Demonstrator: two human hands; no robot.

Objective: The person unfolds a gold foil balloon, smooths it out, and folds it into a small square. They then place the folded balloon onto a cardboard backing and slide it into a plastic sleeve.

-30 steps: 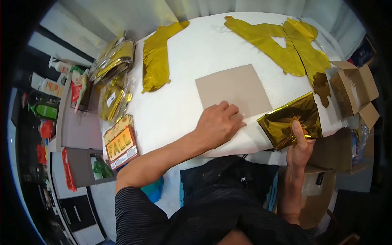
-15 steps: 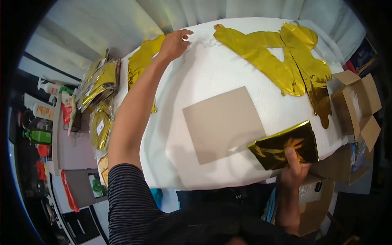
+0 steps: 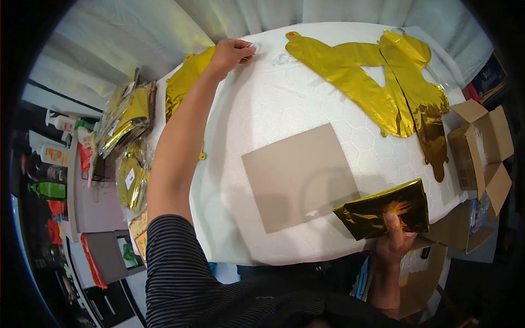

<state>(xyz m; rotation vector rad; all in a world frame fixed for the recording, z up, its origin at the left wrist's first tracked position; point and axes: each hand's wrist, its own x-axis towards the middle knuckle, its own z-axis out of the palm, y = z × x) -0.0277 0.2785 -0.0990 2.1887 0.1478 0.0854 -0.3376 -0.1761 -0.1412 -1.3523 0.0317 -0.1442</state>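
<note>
My left hand (image 3: 232, 54) reaches to the far side of the table, fingers closed in a pinch on a small, clear whitish plastic piece (image 3: 255, 47). Beside that hand a flat gold foil balloon (image 3: 188, 74) lies partly hidden behind my forearm. My right hand (image 3: 395, 238) grips a folded gold foil balloon (image 3: 383, 210) near the front edge, thumb on top. Between the hands lies a flat grey-beige square sheet (image 3: 301, 177). More flat gold foil balloons (image 3: 350, 68) are spread at the far right, with clear plastic bits (image 3: 284, 59) near their left end.
A white padded cloth covers the table (image 3: 224, 218). Packs of gold foil in clear bags (image 3: 131, 115) are piled at the left edge, by shelves with bottles (image 3: 49, 190). Open cardboard boxes (image 3: 465, 158) stand at the right edge. Curtains (image 3: 262, 13) hang behind.
My left hand's fingers have closed on the small clear piece; they were apart before. My right hand still grips the folded foil, and the view has shifted slightly.
</note>
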